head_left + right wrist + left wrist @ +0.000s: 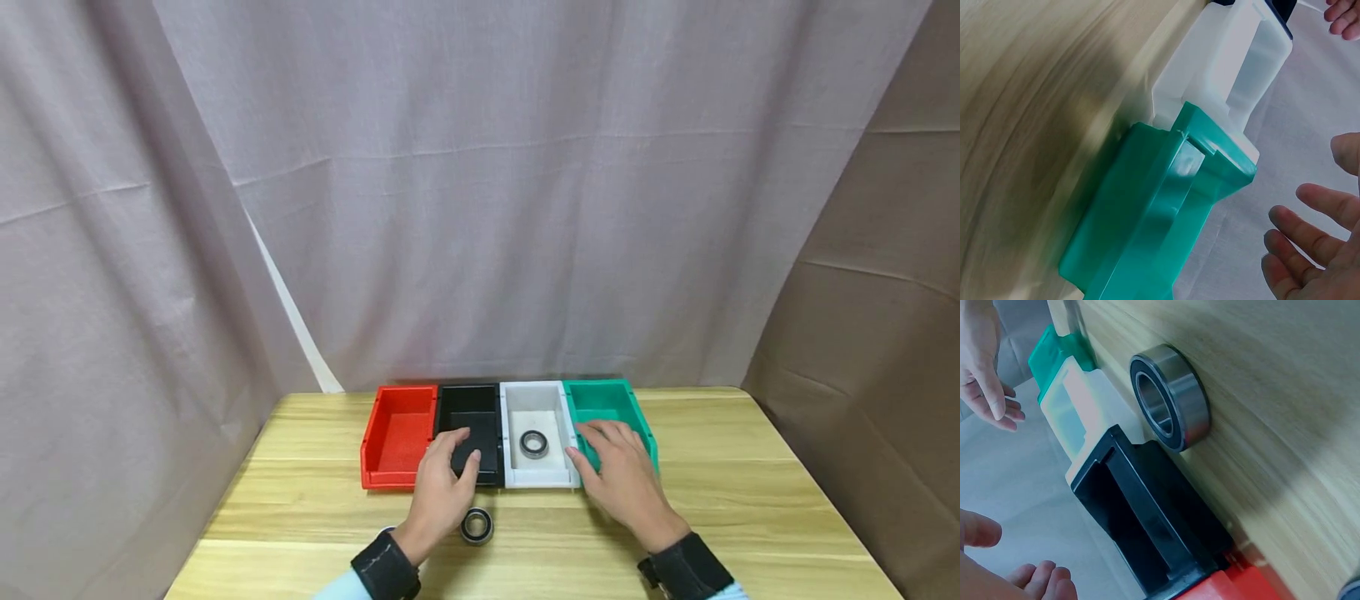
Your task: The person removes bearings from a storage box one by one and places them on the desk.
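Note:
My left hand (441, 493) hovers above the front of the black bin (468, 400), thumb and fingers apart, holding nothing. Just right of its wrist, a metal ball bearing (1188, 403) with a black seal lies on the table in front of the bins. A second bearing (524, 447) lies inside the white bin (542, 478). Over the green bin (600, 390) is my right hand (622, 479), its fingers spread and gently bent, with nothing gripped. In the right wrist view its fingers (1310, 240) stand apart from the green bin.
A red bin (401, 481) ends the row on the left; the bins stand side by side at the back of the wooden table (750, 500). Something round (386, 529) peeks out left of my left wrist, mostly hidden. Grey curtains (487, 208) hang behind.

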`<state>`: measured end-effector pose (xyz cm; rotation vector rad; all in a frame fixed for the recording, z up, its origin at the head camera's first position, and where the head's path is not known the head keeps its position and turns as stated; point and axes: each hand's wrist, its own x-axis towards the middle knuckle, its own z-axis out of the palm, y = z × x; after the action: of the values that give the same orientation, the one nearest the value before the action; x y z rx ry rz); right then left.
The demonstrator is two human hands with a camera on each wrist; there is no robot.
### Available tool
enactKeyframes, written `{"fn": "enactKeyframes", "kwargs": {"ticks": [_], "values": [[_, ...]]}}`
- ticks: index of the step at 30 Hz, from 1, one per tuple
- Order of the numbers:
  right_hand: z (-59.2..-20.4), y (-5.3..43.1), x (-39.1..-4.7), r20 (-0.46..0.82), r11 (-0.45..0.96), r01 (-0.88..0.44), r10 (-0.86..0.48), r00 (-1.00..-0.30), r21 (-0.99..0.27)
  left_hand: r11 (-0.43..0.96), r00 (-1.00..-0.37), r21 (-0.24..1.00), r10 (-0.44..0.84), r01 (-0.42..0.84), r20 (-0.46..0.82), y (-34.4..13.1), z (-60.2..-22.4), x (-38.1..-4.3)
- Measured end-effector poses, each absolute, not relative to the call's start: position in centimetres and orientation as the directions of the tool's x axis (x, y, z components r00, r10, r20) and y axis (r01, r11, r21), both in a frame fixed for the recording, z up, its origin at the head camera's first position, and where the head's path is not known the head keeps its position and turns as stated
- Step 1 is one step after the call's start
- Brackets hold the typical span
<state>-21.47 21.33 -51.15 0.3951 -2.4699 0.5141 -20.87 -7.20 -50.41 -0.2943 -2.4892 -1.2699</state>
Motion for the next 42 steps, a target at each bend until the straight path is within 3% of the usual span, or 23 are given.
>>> {"fn": "enactKeyframes", "kwargs": {"ticks": [6, 23, 36, 42], "values": [[-51.2, 21.2, -21.3, 0.564, 0.884, -0.375, -0.165, -0.809, -0.279, 0.579, -0.929, 0.75, 0.034, 0.319, 0.369, -6.8, -50.4, -20.9], [-51.2, 20.9, -21.2, 0.596, 0.875, -0.41, -0.19, -0.78, -0.258, 0.522, -0.957, 0.817, -0.004, 0.245, 0.29, -4.2, -50.5, -22.6], [-51.1, 20.5, -21.2, 0.549, 0.877, -0.385, -0.178, -0.817, -0.288, 0.564, -0.994, 0.825, -0.063, 0.042, 0.094, -0.1, -51.6, -28.9], [-51.0, 20.2, -21.3, 0.567, 0.868, -0.408, -0.191, -0.801, -0.284, 0.598, -0.983, 0.802, -0.139, 0.011, 0.117, 2.2, -56.7, -33.8]]}}
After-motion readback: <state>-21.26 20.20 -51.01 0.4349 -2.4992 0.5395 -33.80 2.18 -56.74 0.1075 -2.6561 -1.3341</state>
